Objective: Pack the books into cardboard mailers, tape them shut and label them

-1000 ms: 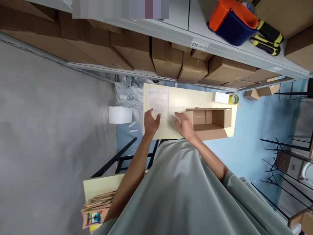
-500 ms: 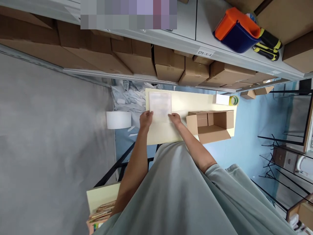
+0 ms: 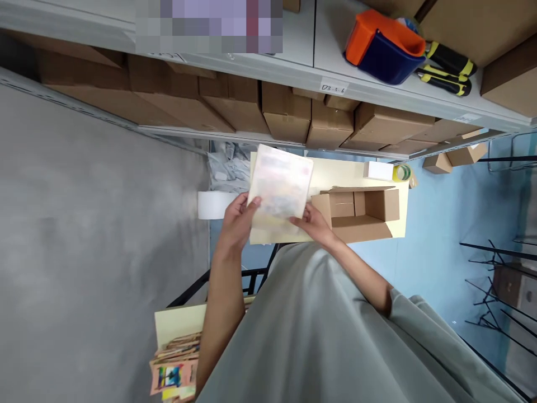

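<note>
In the middle of the frame, the person holds a pale flat packet (image 3: 281, 182) with both hands, tilted a little, and it seems to be raised above the cream table (image 3: 335, 173). The left hand (image 3: 237, 221) grips its lower left edge and the right hand (image 3: 315, 225) grips its lower right corner; both thumbs lie on the near face, and the other fingers are partly hidden at the edges. As for progress, the packet is already taken up, but it is not set down anywhere, and its print is too blurred to read. Right of centre, a cardboard box (image 3: 361, 228) lies with its flaps spread; this opening looks finished, while the packet is outside and the box is not closed. Its left flap is just beside the right hand, so it may obstruct a sideways movement. Behind the box are a white carton (image 3: 378, 170) and a tape roll (image 3: 401, 172), touched by neither hand. A white roll (image 3: 213, 205) and plastic bags (image 3: 230, 172) lie left of the table. Across the top, a shelf (image 3: 293, 74) with brown boxes (image 3: 285, 120) probably limits high lifting.
</note>
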Available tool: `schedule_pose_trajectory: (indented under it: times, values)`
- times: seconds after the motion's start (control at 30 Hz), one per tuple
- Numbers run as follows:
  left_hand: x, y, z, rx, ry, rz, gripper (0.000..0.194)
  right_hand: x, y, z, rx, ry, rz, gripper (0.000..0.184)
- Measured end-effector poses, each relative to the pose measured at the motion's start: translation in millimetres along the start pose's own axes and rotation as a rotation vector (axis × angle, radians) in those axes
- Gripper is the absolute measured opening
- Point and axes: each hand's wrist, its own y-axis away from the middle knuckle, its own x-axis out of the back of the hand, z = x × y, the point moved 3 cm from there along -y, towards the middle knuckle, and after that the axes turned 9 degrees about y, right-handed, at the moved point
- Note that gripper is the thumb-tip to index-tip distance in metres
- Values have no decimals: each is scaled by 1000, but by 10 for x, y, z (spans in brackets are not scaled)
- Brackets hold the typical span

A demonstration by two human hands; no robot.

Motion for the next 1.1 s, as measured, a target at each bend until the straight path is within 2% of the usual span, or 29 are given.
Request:
schedule_pose_trajectory:
  times: [0.1, 0.27, 0.4, 0.53, 0.77, 0.93, 1.1]
  values:
    - [-365, 392, -8, 60, 17, -61, 64, 481, 254, -170, 42, -118, 33, 67]
    - [-1115, 824, -280, 138, 3, -211, 60, 1286, 519, -261, 100, -95, 186, 60]
    - [-1674, 998, -523, 195, 23, -296, 74, 1770, 694, -191, 120, -90, 207, 58]
    - [-2051, 1046, -641, 217, 19, -289, 79, 2112, 820, -70, 119, -134, 183, 58]
    - [-2348, 1111, -623, 136, -46, -187, 69, 2380, 870, 164, 66, -260, 189, 60]
    - [-2444, 1142, -754, 95, -22, -166, 70, 2554, 815, 186, 114, -18, 181, 63]
    - [-2436, 1106, -828, 14, -75, -135, 73, 2680, 834, 90, 249, 111, 189, 53]
